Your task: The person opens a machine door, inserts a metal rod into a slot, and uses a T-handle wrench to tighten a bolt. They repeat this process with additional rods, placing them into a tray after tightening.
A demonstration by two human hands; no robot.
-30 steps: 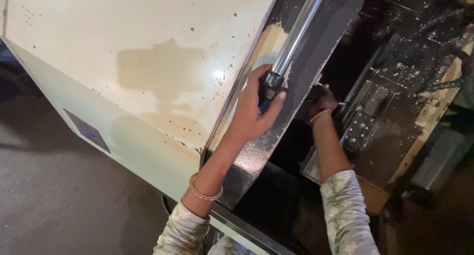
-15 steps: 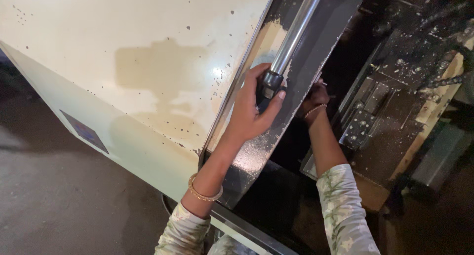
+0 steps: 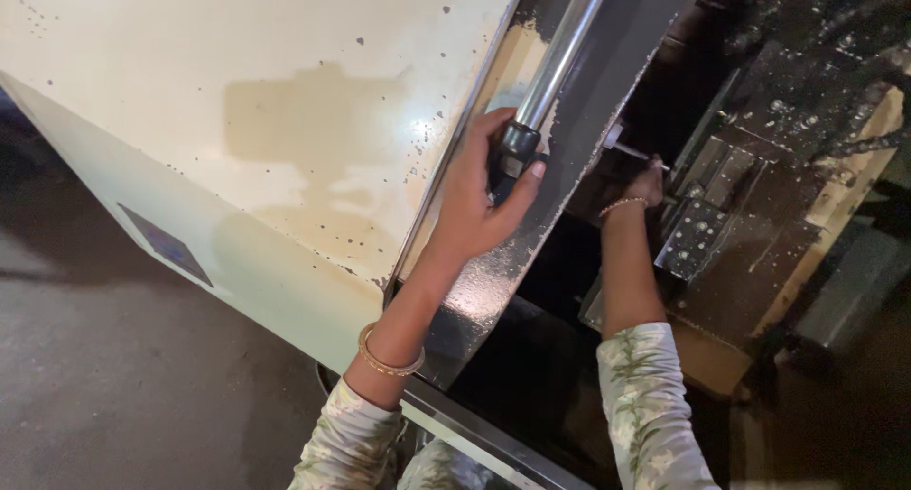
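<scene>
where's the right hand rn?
Head view, right of centre: the right hand is reaching into the dark machine interior, next to a thin metal rod, right of the handle bar the left hand grips.

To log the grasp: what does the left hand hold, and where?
The left hand holds the door handle bar at its dark lower end.

A machine workshop

A cream machine housing (image 3: 285, 120) is showing oil spatter, and grimy steel tooling blocks (image 3: 721, 205) are sitting inside over a bare concrete floor (image 3: 114, 386)
</scene>
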